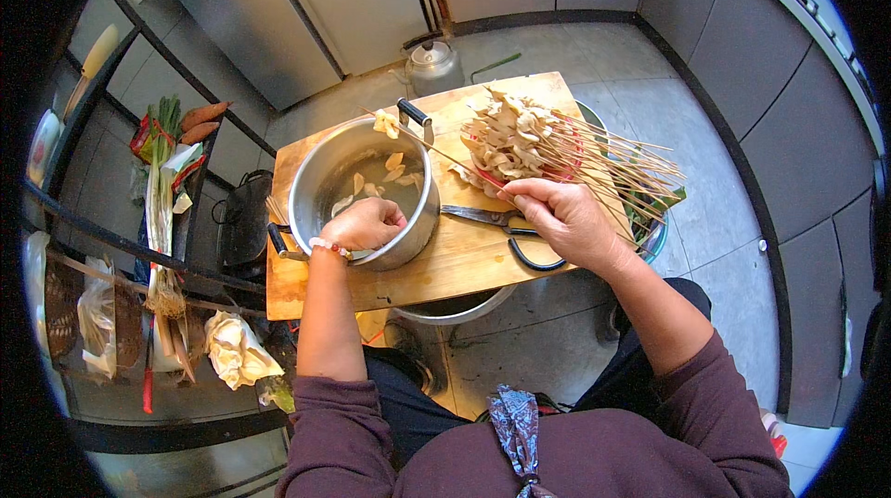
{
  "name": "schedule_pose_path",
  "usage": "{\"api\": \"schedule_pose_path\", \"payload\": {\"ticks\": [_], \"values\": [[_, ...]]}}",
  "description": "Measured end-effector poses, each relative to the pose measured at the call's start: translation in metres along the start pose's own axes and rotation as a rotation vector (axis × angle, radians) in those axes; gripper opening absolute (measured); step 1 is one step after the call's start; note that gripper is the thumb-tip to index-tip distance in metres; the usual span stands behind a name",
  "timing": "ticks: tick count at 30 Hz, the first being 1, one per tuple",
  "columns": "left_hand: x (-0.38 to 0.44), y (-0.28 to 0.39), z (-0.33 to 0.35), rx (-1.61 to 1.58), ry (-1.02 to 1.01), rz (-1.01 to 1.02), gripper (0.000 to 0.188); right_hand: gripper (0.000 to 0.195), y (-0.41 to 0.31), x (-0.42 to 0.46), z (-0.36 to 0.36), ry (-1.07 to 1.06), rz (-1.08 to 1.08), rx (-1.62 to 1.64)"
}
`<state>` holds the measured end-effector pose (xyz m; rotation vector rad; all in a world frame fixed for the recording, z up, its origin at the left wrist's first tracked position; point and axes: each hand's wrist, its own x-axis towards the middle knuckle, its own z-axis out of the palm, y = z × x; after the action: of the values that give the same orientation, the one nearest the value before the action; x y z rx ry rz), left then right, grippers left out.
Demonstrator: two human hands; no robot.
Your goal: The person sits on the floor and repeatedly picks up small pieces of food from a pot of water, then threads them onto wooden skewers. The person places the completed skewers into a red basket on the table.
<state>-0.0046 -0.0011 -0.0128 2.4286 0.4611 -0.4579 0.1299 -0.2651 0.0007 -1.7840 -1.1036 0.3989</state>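
My right hand (567,219) grips a thin wooden skewer (456,158) near its lower end. Pale, mushroom-like pieces (387,123) are threaded near the far tip, above the rim of a metal pot (433,219). Inside the pot, more loose pale pieces (394,162) lie in cloudy water. My left hand (363,223), with a beaded bracelet at the wrist, reaches over the near rim into the pot; its fingers are curled, and whatever lies between them is hidden. Loaded skewers (515,132) are heaped in a red container (575,143). Scissors (498,218) with black handles lie between pot and right hand.
The wooden board (397,288) carries pot and skewers. Bare skewers (274,209) poke out left of the pot. A basin (459,308) stands below the near edge. Behind is a metal kettle (434,66). A rack at left holds leeks (159,198) and sweet potatoes (203,118).
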Motion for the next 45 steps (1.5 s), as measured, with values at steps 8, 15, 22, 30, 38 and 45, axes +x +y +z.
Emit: {"api": "schedule_pose_path", "payload": {"ticks": [8, 15, 22, 30, 38, 45], "values": [[0.0, -0.015, -0.012, -0.848, 0.336, 0.058, 0.011, 0.019, 0.008, -0.003, 0.002, 0.083, -0.127, 0.03], [0.003, -0.017, -0.019, -1.454, 0.474, 0.233, 0.018, 0.018, -0.004, -0.009, 0.004, 0.011, -0.07, 0.052], [0.004, -0.026, -0.02, -1.565, 0.639, 0.158, 0.015, 0.017, -0.003, -0.011, 0.008, -0.062, -0.04, 0.021], [0.004, -0.027, -0.02, -1.548, 0.66, 0.203, 0.015, 0.017, -0.004, -0.01, 0.012, -0.059, -0.056, -0.009], [0.003, -0.021, -0.021, -1.48, 0.674, 0.207, 0.014, 0.017, -0.005, -0.01, 0.011, -0.085, -0.022, -0.001], [0.006, -0.025, -0.023, -1.606, 0.808, 0.287, 0.015, 0.016, 0.009, -0.009, 0.015, 0.062, -0.178, 0.033]]}}
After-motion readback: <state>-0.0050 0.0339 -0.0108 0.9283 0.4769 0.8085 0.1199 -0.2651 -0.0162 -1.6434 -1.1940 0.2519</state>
